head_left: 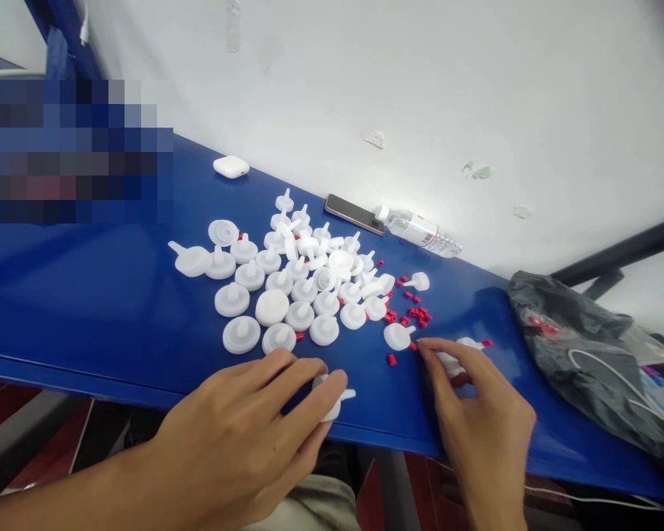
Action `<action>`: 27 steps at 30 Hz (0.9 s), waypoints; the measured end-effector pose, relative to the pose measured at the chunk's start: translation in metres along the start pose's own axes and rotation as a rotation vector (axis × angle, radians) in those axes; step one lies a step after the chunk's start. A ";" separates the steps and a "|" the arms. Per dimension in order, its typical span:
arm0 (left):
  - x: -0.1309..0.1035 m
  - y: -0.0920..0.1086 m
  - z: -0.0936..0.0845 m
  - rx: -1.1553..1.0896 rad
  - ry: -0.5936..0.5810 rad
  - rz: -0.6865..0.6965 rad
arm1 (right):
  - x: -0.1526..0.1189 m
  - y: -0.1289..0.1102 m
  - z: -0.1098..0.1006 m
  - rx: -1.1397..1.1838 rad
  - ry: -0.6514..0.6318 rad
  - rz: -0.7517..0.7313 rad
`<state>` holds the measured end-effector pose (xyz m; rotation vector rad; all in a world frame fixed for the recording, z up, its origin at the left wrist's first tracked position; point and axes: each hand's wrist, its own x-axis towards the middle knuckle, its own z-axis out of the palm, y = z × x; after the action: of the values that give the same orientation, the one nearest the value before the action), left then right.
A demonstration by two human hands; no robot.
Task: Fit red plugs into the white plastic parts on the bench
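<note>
My left hand [265, 420] is closed around a white plastic spouted cap [332, 409], its narrow spout pointing right, just above the table's front edge. To the right, the thumb and forefinger of my right hand [470, 391] come together in a pinch on a small red sleeve [413, 346]. Beside those fingertips lies a loose white spouted cap [397, 337]. Another one with a red tip [487, 344] shows behind my right hand, partly hidden by it. Several red sleeves [417, 313] are scattered beyond it. A large heap of white spouted caps [304, 273] spreads across the middle.
Along the wall side of the blue table [116, 317] lie a white earphone case [231, 167], a phone [354, 214] and a clear plastic bottle [420, 232] on its side. A dark plastic bag [586, 361] covers the right end. A blurred area hides the upper left.
</note>
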<state>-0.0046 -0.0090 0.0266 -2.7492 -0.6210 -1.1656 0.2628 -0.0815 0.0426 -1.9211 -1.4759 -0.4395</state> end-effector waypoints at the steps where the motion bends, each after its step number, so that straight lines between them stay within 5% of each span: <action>1: 0.000 0.000 0.000 0.001 0.000 0.003 | 0.000 0.000 0.000 0.008 0.003 0.006; 20: -0.001 0.000 0.000 -0.005 -0.025 0.010 | -0.007 -0.009 -0.003 0.074 0.113 -0.007; 27: -0.003 -0.001 0.000 -0.010 -0.021 0.009 | -0.011 -0.012 -0.006 0.191 0.078 -0.129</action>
<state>-0.0063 -0.0089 0.0244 -2.7731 -0.6059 -1.1421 0.2486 -0.0916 0.0436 -1.6492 -1.5380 -0.4111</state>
